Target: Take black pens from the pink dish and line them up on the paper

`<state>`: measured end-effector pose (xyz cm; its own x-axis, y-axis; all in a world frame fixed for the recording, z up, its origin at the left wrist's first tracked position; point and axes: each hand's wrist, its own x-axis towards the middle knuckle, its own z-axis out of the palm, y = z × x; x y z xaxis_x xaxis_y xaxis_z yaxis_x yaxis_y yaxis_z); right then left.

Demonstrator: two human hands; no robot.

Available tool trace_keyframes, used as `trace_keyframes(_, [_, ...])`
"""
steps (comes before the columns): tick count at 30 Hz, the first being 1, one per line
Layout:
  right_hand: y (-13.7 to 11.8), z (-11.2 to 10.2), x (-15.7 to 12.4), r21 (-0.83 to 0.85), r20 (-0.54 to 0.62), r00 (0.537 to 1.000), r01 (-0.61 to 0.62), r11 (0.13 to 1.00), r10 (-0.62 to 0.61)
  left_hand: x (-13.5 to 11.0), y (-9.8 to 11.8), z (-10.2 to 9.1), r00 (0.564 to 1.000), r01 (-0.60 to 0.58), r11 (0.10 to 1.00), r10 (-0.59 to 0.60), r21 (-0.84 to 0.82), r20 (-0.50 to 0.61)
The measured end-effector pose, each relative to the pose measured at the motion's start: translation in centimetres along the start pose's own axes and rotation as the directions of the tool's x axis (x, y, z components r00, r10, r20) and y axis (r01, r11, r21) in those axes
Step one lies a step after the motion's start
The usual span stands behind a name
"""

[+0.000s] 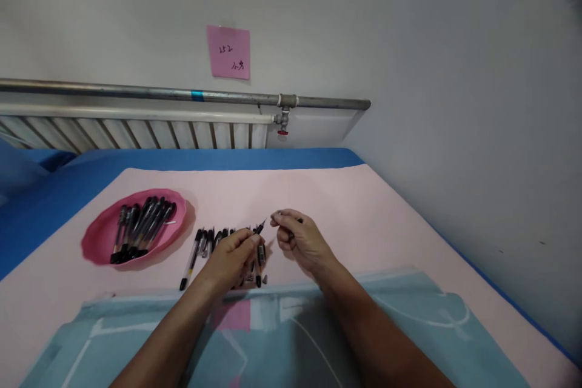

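My left hand (234, 254) is closed around a black pen (259, 228), its bare tip pointing up and to the right. Just right of that tip, my right hand (297, 236) is closed in a pinch. A small black piece (299, 220) shows between its curled fingers; it looks like a pen cap, but most of it is hidden. Whether the fingertips hold anything else is too small to tell. Under and beside my left hand lie several gel pens (193, 259) with black ends, partly covered by it. Small clear and dark bits lie among them.
To the left, a pink scalloped bowl (88, 241) holds several black-capped pens (148, 224). Pale pink covering (364, 224) lies over the blue surface (236, 159). Teal cloth (409, 309) lies along the near edge. Behind are a radiator (222, 134), a metal pipe (150, 92) and a valve (284, 118).
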<state>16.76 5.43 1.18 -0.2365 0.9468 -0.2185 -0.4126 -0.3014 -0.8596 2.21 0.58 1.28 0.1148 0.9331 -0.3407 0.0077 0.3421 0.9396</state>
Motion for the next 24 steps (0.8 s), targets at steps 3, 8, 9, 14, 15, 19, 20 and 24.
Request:
trace_keyframes(3, [0.5,1.0,-0.7,-0.072,0.044,0.997,-0.057,0.996,0.060,0.1,-0.1,0.1,1.000,-0.017,1.000,0.017,-0.006,0.004])
trace_keyframes(8, [1.2,1.4,-0.7,-0.062,-0.032,0.999,-0.032,0.998,0.030,0.1,-0.2,0.3,0.998,-0.048,0.997,0.045,0.063,0.043])
trace_keyframes(9, [1.3,1.3,-0.5,-0.052,-0.055,0.998,-0.009,0.999,0.006,0.1,-0.2,0.3,0.997,-0.058,0.994,0.054,0.088,0.050])
trace_keyframes(14, [0.6,-0.5,1.2,0.015,-0.274,0.944,0.197,0.980,-0.186,0.2,-0.4,0.0,0.992,-0.121,0.962,0.107,0.243,0.070])
trace_keyframes(15, [0.1,-1.2,1.7,0.021,-0.326,0.919,0.240,0.970,-0.221,0.3,-0.6,-0.2,0.989,-0.142,0.952,0.128,0.270,0.068])
trace_keyframes(19, [-1.8,-4.0,3.2,-0.001,-0.457,0.840,0.328,0.945,-0.292,0.6,-1.0,-0.6,0.989,-0.146,0.942,0.145,0.301,0.026])
trace_keyframes(20, [-2.2,-4.5,3.4,-0.015,-0.471,0.831,0.329,0.944,-0.297,0.6,-1.1,-0.6,0.992,-0.124,0.953,0.126,0.277,0.013])
trace_keyframes(24, [-2.1,-4.8,3.4,-0.108,-0.425,0.867,0.236,0.966,-0.259,1.0,-1.1,-0.2,0.997,-0.066,0.990,0.069,0.125,-0.020])
